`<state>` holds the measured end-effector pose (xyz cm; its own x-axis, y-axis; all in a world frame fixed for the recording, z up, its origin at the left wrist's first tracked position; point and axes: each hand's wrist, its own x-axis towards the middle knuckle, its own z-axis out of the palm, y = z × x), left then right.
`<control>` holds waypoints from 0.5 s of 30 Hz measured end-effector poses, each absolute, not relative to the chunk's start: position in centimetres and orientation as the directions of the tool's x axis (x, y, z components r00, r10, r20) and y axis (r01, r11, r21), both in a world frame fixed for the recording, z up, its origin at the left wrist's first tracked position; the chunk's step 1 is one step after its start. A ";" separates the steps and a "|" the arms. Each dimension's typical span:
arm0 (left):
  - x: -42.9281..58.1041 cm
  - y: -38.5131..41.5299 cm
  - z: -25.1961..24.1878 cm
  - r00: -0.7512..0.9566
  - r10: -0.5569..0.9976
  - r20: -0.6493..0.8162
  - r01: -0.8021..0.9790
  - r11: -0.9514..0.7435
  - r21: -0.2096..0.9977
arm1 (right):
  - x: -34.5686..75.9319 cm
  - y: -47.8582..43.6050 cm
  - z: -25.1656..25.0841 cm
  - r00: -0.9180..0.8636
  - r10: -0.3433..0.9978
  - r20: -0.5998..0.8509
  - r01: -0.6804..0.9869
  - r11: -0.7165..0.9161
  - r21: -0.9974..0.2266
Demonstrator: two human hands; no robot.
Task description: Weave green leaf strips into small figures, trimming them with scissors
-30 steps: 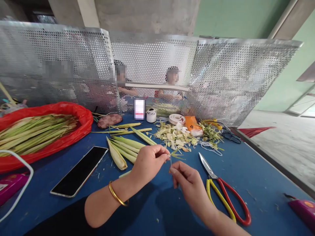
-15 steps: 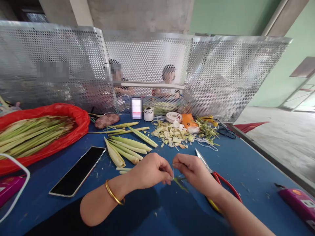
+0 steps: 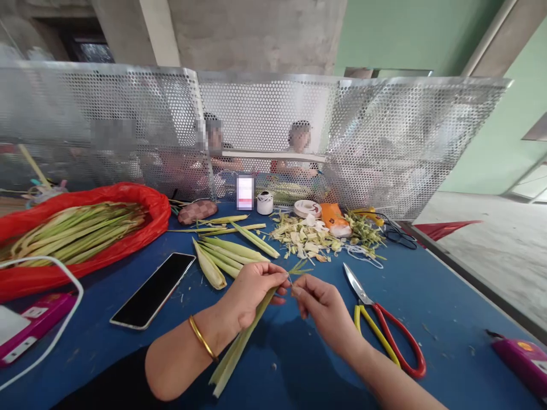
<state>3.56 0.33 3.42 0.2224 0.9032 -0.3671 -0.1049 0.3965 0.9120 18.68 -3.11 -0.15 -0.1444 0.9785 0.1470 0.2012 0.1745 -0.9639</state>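
Note:
My left hand [image 3: 252, 290], with a gold bangle on its wrist, is closed round a long pale-green leaf strip [image 3: 239, 344] that runs down toward me over the blue table [image 3: 427, 296]. My right hand [image 3: 318, 310] pinches the strip's upper tip just right of the left fingers. Folded green leaf pieces [image 3: 226, 256] lie just beyond my left hand. Scissors [image 3: 380, 324] with one red and one yellow handle rest to the right of my right hand.
A black phone [image 3: 154, 289] lies left of my hands. A red bag [image 3: 85, 228] holds many long leaves. Leaf trimmings [image 3: 305, 236], tape rolls [image 3: 306, 208] and white string sit near a perforated metal screen [image 3: 273, 125], with other people behind it. Pink devices [image 3: 519, 359] lie at both table edges.
A long leaf strip now lies in my left hand where only a thin sliver showed before. Both hands have moved slightly away from me and the right hand has left the scissors' blade.

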 end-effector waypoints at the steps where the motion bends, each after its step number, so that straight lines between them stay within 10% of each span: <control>1: 3.5 0.1 3.2 0.213 0.892 -0.398 -0.114 0.428 0.897 | 18.7 -3.4 -0.1 -0.158 0.966 0.206 0.313 0.247 -0.917; 8: 4.0 -2.1 0.3 0.253 0.771 -0.584 -0.161 0.629 0.761 | 18.9 -4.4 -0.7 -0.399 0.825 0.400 0.771 0.538 -0.341; 15: 4.4 -3.9 -0.7 0.250 0.795 -0.553 -0.074 0.585 0.808 | 19.1 -5.3 -0.6 -0.348 0.878 0.329 0.725 0.474 -0.500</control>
<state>4.38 -3.89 -0.68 0.2499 0.7949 -0.5529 -0.0744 0.5851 0.8075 19.12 -5.26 -0.62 -0.3478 0.8780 0.3289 0.7246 0.4744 -0.5000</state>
